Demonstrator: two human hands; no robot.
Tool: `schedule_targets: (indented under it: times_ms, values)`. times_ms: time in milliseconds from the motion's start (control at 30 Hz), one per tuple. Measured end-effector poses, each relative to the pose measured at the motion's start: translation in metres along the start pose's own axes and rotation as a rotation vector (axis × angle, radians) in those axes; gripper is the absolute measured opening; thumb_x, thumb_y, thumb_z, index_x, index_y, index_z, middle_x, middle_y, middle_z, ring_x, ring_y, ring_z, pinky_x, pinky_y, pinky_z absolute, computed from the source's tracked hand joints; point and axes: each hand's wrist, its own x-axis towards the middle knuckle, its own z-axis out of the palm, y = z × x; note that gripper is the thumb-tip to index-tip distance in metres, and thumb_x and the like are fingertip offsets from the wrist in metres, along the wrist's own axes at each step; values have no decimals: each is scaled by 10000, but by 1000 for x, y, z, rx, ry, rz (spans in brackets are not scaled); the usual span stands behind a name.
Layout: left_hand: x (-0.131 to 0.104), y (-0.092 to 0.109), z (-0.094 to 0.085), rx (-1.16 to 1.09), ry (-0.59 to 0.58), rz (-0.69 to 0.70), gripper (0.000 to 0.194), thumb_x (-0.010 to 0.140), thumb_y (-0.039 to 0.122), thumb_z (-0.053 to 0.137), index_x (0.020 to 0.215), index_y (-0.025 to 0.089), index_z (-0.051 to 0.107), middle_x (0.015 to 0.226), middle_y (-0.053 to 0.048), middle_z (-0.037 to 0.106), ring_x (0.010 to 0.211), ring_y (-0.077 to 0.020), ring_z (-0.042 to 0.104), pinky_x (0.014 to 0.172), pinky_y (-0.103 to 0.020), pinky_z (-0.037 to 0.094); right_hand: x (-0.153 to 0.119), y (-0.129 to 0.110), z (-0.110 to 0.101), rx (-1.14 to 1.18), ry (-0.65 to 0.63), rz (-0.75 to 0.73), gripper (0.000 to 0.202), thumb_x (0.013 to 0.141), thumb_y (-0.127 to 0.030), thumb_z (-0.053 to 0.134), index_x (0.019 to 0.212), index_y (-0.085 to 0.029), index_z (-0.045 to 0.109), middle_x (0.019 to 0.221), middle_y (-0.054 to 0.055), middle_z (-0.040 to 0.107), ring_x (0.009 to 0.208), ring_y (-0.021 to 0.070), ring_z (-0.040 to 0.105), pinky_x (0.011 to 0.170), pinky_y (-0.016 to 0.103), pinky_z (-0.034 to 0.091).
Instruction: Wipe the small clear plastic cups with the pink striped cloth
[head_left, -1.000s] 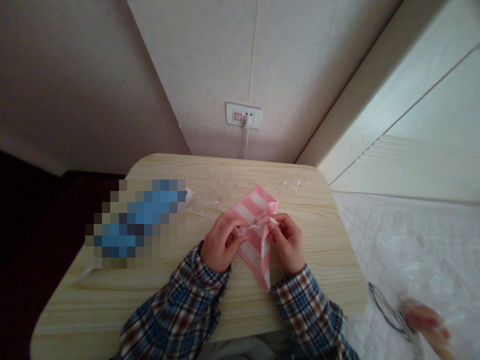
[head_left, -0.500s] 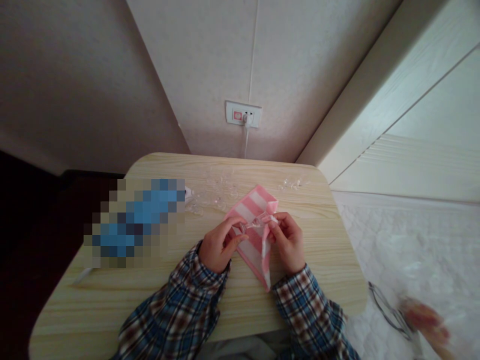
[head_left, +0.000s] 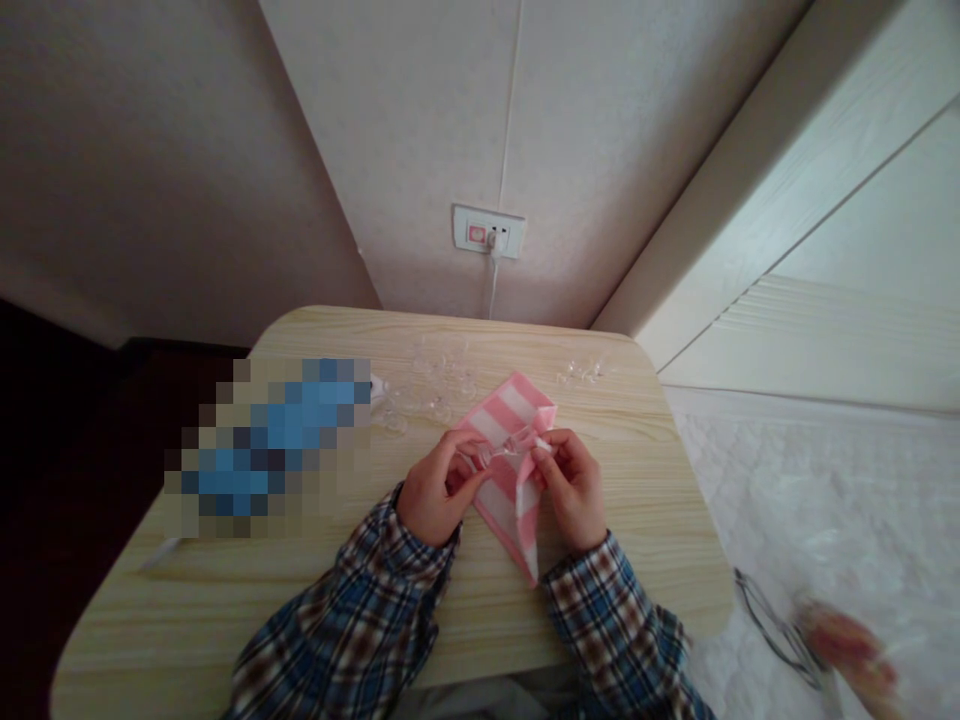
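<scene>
A small clear, see-through piece (head_left: 507,447) with a narrow middle lies between my two hands; its exact kind I cannot make out. My left hand (head_left: 441,489) pinches its left end between thumb and fingers. On the other side, my right hand (head_left: 576,487) grips a folded edge of a pink-and-white striped cloth (head_left: 496,502) against the piece's right end. The cloth spreads under both hands on the wooden table, one corner pointing away from me and another toward me.
Several clear pieces (head_left: 436,385) lie in a loose group behind my left hand. A smaller group of clear pieces (head_left: 583,371) is at the back right. A blurred-out blue object (head_left: 300,430) occupies the table's (head_left: 637,600) left side. Behind is a wall socket (head_left: 488,231) with a plug.
The cloth's folded edge has shifted slightly left over the clear piece along with my right fingers. My left hand stays almost in place.
</scene>
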Motion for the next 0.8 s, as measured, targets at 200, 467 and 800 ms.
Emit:
schedule_targets:
  times_ms: [200,467,800]
  values:
    - [1,2,0,73,4,50,306,765,207,519,1062,188,447,941,-49,562,669,-112,551,630,-240,470,-1,-3,1,-3,-15,0,127,785,-295,516,850,-186,529,630,-26,475,535,92,420,496,215,322]
    - [3,3,-3,90,27,83,300,805,207,468,1104,199,468,900,-39,523,709,-122,518,657,-244,465,-1,-3,2,-13,-3,5,126,794,-293,506,859,-187,528,612,-24,463,533,99,422,498,225,323]
    - [2,1,-5,98,-13,77,293,812,227,464,1105,212,460,1051,-57,516,816,-147,537,669,-243,467,0,-8,2,17,17,8,122,782,-298,518,819,-182,533,621,-23,475,529,95,418,484,217,315]
